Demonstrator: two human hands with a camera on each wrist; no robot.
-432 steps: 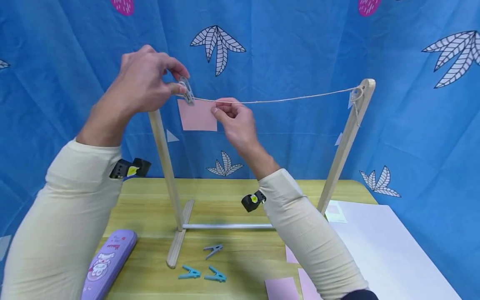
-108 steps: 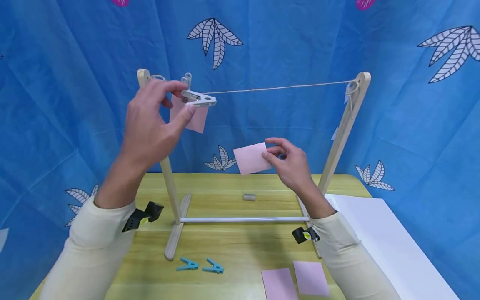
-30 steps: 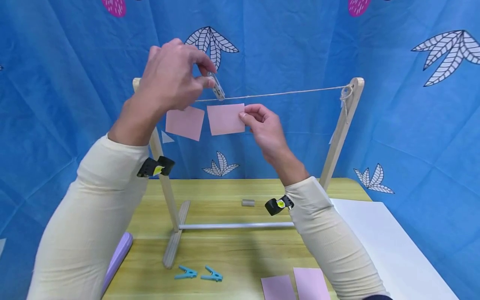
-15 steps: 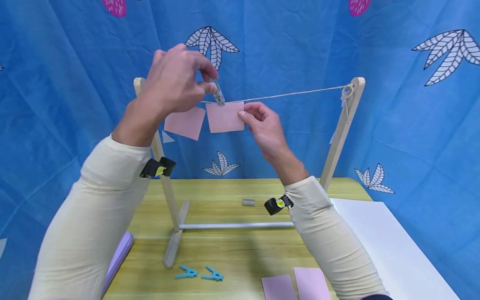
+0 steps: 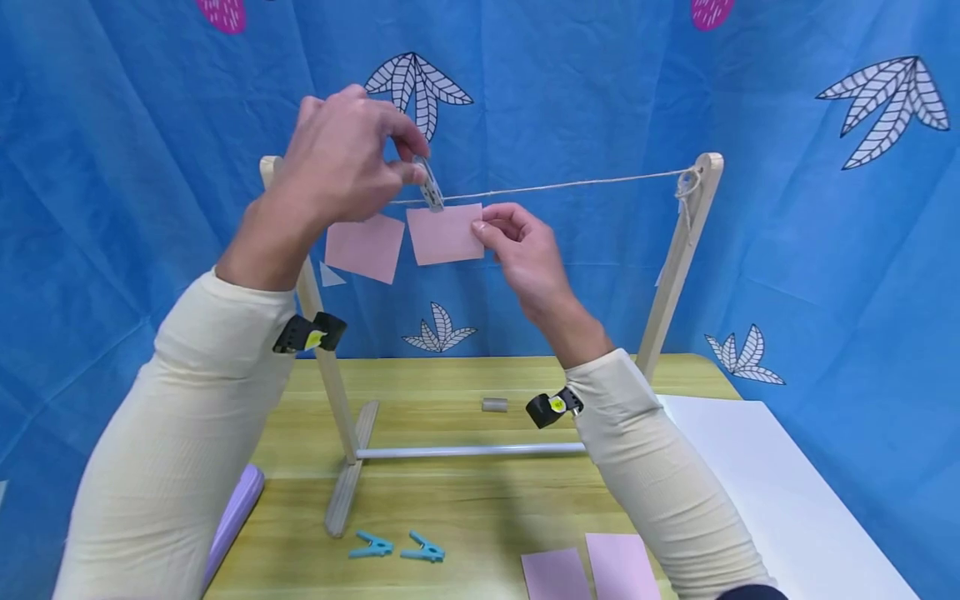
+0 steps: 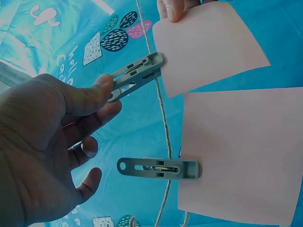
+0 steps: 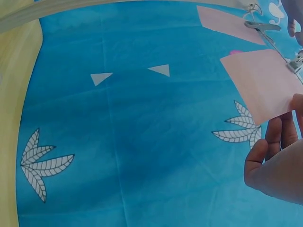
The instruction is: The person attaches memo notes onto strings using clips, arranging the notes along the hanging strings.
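In my head view, the left hand [image 5: 348,157] pinches a grey clothespin [image 5: 431,187] at the string [image 5: 585,182]; its tip meets the top edge of the pink card [image 5: 446,237] that the right hand [image 5: 531,257] pinches by one side. The hands stay well apart. Below, I see a yellow wood-grain table [image 5: 465,508] bearing two blue clothespins [image 5: 429,550], two loose pink cards [image 5: 557,575] and a white sheet [image 5: 765,483]; leaf-printed blue cloth [image 5: 600,275] hangs behind.

My left wrist view shows a second grey clothespin [image 6: 158,169] clipping another card [image 6: 244,156] to the string.

My right wrist view catches two white triangles [image 7: 162,70] against the cloth and the table along one side.
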